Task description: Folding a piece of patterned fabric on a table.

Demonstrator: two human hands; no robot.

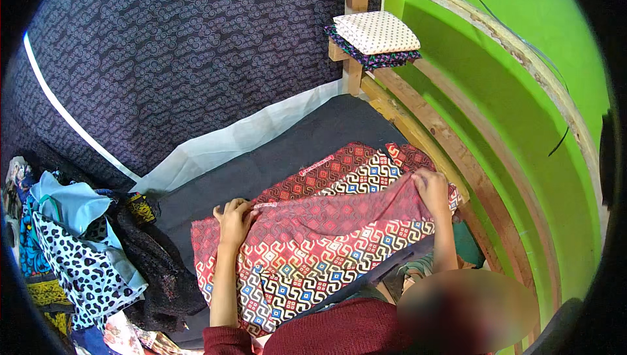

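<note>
Backdrop: a dark patterned cloth is hanging across the upper left of the frame, with a white strip running diagonally over it.
Wall: a bright green wall is filling the right side, with a curved wooden frame bending along it.
Worktop: a black-covered worktop is lying at the centre, edged above by a pale sheet.
Main cloth: a red geometric-patterned fabric is spreading over the worktop in the lower centre, its upper edge being folded over.
Heap: a pile of mixed fabrics is sitting at the lower left, just beside the worktop.
Shelf stack: folded cloths are resting on a wooden ledge at the top centre.
Left hand: its grip is closing on the fabric's folded edge, left of centre.
Right hand: its grip is pinching the same edge, right of centre.
</note>
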